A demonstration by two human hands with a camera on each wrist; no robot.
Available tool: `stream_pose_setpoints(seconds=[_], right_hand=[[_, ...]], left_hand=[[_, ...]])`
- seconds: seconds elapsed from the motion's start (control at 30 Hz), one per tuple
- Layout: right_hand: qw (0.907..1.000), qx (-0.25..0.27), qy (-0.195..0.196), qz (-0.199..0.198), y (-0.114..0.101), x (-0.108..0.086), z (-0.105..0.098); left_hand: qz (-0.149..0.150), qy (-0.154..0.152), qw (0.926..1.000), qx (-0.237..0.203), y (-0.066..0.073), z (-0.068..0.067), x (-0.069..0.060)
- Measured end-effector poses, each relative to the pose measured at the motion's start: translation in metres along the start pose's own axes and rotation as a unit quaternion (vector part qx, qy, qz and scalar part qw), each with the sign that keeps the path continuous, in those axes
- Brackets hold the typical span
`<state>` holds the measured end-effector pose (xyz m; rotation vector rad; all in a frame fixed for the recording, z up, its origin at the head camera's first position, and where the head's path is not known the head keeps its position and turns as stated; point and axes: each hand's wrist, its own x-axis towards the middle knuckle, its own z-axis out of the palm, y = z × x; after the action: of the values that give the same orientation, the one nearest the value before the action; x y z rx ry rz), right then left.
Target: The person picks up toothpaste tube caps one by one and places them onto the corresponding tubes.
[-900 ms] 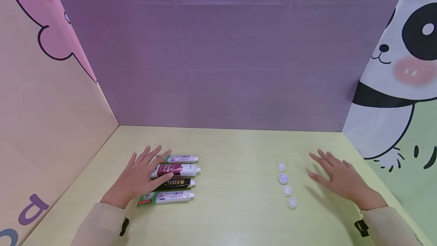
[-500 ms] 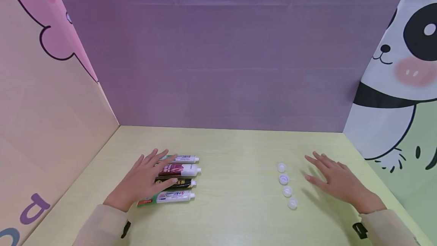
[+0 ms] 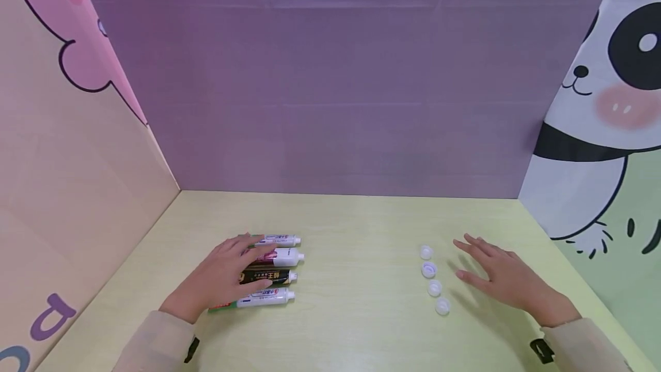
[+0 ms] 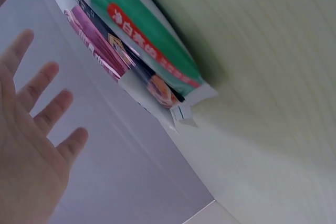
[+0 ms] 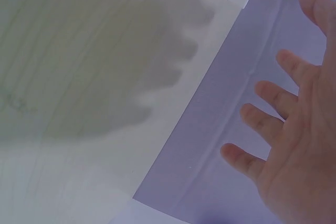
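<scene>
- Purple backdrop at the rear, cartoon panda panel on the right, and a pale wood-look worktop under everything.
- Left hand hangs over the tubes with its fingers spread; the left wrist view shows a gap between them and the tubes.
- Right hand has spread fingers too, raised over the worktop, with their shadow falling on it.
- Four tubes sit at the left fingers, lying flat in a row, long axes running side to side and about parallel. All the bare nozzles point toward the right fingers.
- From the far side: a white tube and a maroon-and-white tube by the left fingertips, then a black tube just past the thumb, and a green-and-white tube on the thumb's near side.
- Four white caps make a slightly slanted line just off the right fingertips, on the side facing the tubes.
- Hard to see: from the head, the left hand covers the tail ends of the three farther tubes. Its wrist view gets three tails, but the nozzle ends are cut off and the thumb's cropped.
</scene>
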<state>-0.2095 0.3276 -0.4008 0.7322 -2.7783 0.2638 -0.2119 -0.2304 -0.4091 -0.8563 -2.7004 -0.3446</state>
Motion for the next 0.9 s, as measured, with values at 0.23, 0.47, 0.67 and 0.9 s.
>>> stream_pose_setpoints(seconds=[0.23,0.47,0.67,0.9], right_hand=[[0.9998,0.013,0.008,-0.01,-0.007,-0.001,-0.002],[0.9996,0.024,-0.001,-0.015,-0.011,-0.002,0.0],[0.9986,0.047,-0.021,-0.014,-0.016,-0.002,0.001],[0.9975,0.058,-0.019,-0.034,-0.021,-0.002,0.003]], left_hand=[[0.016,-0.008,0.9998,0.002,0.002,0.002,0.003],[0.031,-0.014,0.9994,-0.001,0.006,0.001,0.003],[0.025,-0.045,0.9983,-0.029,0.012,-0.001,0.003],[0.025,-0.082,0.9944,-0.061,0.013,0.0,0.006]])
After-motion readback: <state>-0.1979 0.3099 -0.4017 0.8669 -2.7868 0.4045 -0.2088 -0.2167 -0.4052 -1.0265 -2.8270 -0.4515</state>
